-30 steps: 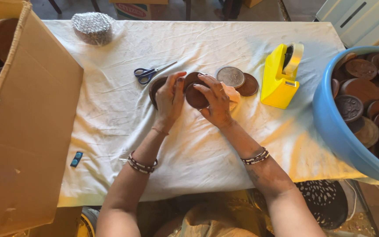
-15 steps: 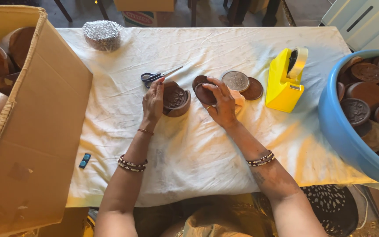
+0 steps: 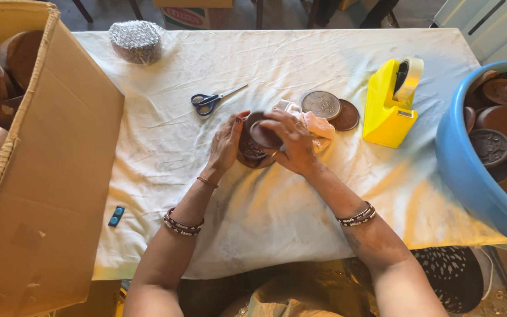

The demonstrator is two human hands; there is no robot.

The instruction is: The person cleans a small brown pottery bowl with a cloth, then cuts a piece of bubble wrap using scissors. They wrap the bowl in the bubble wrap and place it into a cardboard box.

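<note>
Brown discs (image 3: pixel 257 141) sit stacked at the middle of the white cloth (image 3: pixel 277 199), and I have both hands on them. My left hand (image 3: pixel 225 144) cups the stack's left edge; my right hand (image 3: pixel 291 144) grips the top disc from above. Scissors (image 3: pixel 211 101) lie just beyond, a yellow tape dispenser (image 3: pixel 389 103) to the right.

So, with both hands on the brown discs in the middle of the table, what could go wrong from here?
1. The left hand and right hand hold a small stack of brown discs just above the white cloth; a loose grip might let one slide off.
2. The scissors lie open-handled close behind the left hand, so a backward reach could catch them.
3. Two more discs sit near the right hand and could get knocked.
</note>
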